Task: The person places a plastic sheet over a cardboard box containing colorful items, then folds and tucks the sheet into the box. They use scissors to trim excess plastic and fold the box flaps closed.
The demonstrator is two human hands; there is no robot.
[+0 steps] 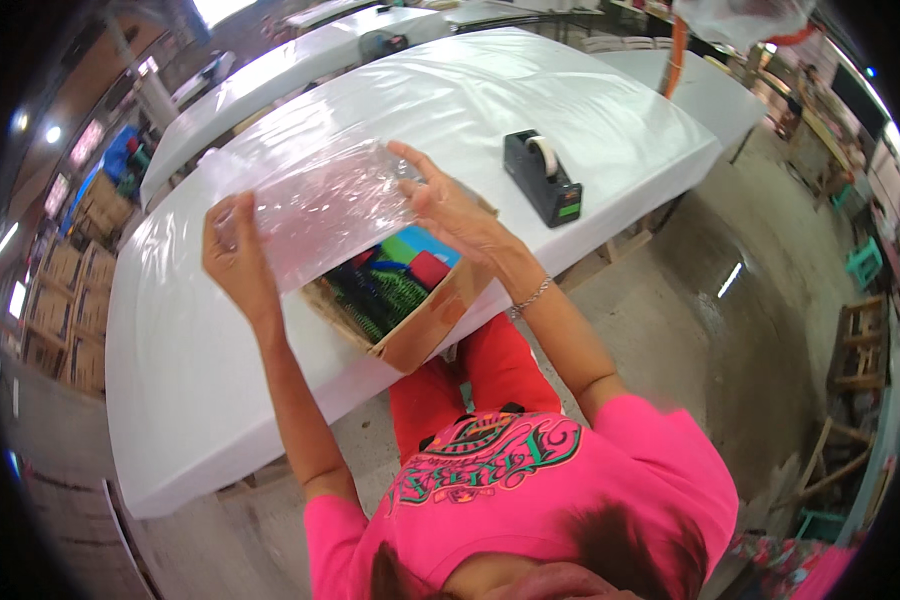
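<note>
"Above the white-covered tabletop (200, 400), what have you got?"

"I see a clear plastic sheet (320, 205) held up between two hands, partly over the cardboard box (430, 335). The left hand (236, 245) has its fingers clamped on one end. The right hand (455, 212) is at the other end, index finger extended; whether it pinches the film, I can't tell."

"Which step, then?"

"Spreading the sheet, I'd judge. The next move calls for a sure hold at the right end."

"Surface and room?"

"Glossy covering, with a black tape dispenser (542, 180) right of the box. Farther off, I make out stacked cartons (65, 310) leftward, and a green stool (863, 262) on the floor (660, 310) rightward."
</note>
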